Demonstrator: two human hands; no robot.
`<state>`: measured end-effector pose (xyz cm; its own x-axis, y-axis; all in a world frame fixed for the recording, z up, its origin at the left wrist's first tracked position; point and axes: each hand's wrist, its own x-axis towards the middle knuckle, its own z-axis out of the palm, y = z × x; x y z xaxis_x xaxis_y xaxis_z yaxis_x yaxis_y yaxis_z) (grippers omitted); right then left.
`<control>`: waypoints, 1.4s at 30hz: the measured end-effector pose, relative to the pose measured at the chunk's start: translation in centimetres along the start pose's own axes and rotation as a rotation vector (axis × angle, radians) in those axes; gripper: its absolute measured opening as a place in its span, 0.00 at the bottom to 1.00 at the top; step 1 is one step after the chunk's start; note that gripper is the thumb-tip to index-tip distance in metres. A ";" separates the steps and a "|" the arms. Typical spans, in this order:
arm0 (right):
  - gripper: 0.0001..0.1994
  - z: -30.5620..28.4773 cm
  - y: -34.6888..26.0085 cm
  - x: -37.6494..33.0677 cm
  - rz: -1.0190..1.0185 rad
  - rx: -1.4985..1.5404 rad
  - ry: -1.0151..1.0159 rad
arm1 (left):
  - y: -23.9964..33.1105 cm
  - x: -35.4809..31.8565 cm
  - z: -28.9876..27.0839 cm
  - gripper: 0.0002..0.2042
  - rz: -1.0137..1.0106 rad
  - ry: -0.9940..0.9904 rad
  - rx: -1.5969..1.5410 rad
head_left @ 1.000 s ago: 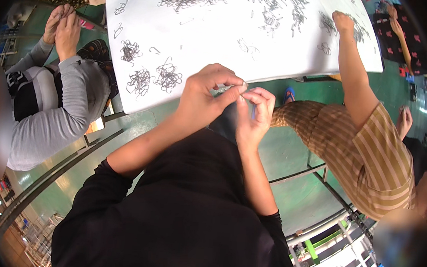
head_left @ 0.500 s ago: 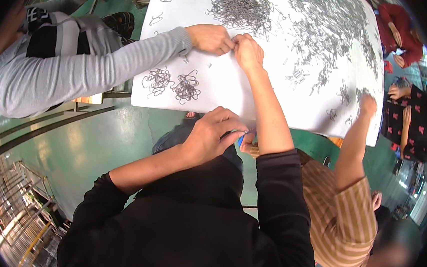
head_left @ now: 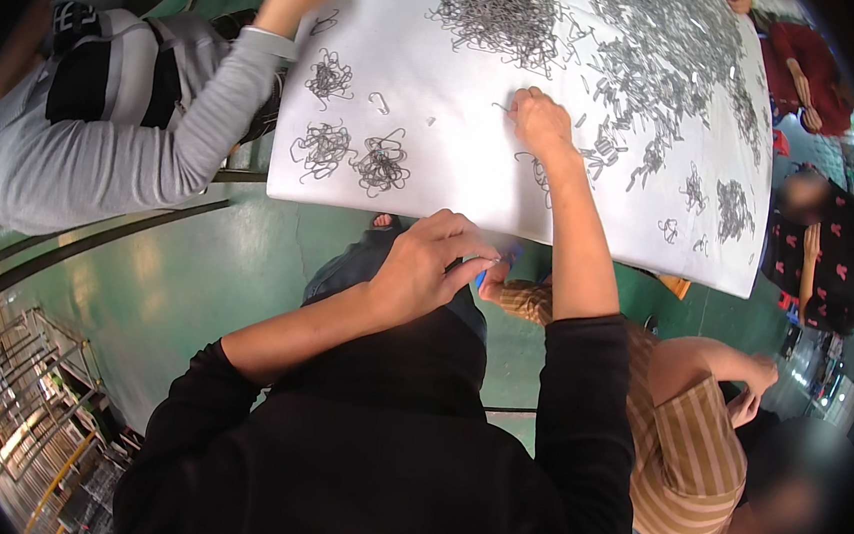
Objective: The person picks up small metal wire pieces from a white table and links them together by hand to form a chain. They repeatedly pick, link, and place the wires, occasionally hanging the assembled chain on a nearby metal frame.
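Note:
My right hand (head_left: 540,125) is over the middle of the white table (head_left: 455,169), its fingers pinched together. A thin dark wire hook (head_left: 501,106) pokes out at its fingertips. Under my right wrist lie several loose wire hooks (head_left: 540,174), partly covered by the arm. My left hand (head_left: 432,265) hangs in front of the table's near edge, thumb and fingers pressed together; what they hold, if anything, is too small to make out. Beyond my right hand lies a large tangled pile of wire hooks (head_left: 502,17), with small grey metal pieces (head_left: 653,74) spread to its right.
Small hook heaps (head_left: 382,163) lie at the table's near left, more (head_left: 734,211) at the right. A co-worker in a grey sleeve (head_left: 224,110) reaches in from the left. Another in a striped shirt (head_left: 700,424) is close at my right, one hand (head_left: 493,287) near my left fingertips.
My right hand has moved right, away from the grey-sleeved co-worker's hand, which has drawn back to the far left. The striped-shirt co-worker's arm has left the table. My left hand stays put.

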<state>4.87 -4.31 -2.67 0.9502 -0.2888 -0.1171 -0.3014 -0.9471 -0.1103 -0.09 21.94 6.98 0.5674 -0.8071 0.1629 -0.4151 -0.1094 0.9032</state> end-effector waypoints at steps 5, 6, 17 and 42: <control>0.04 0.3 -0.6 -6.0 0.372 1.159 0.057 | -0.6 0.0 0.2 0.06 0.034 -0.053 -0.047; 0.05 0.2 -1.3 -7.5 0.382 1.297 0.138 | -0.6 0.1 0.2 0.06 0.053 -0.061 -0.057; 0.03 -7.5 -8.6 -22.5 0.617 1.728 0.517 | 0.1 1.6 0.7 0.05 0.083 -0.167 -0.080; 0.06 -6.2 -6.6 -25.3 0.534 1.102 1.003 | -3.5 11.5 7.4 0.08 0.307 -0.291 -0.055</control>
<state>-16.74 8.36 7.18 0.2494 -0.9361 0.2481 -0.0871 -0.2769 -0.9570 2.67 8.77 2.76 0.1958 -0.9284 0.3157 -0.4902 0.1862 0.8515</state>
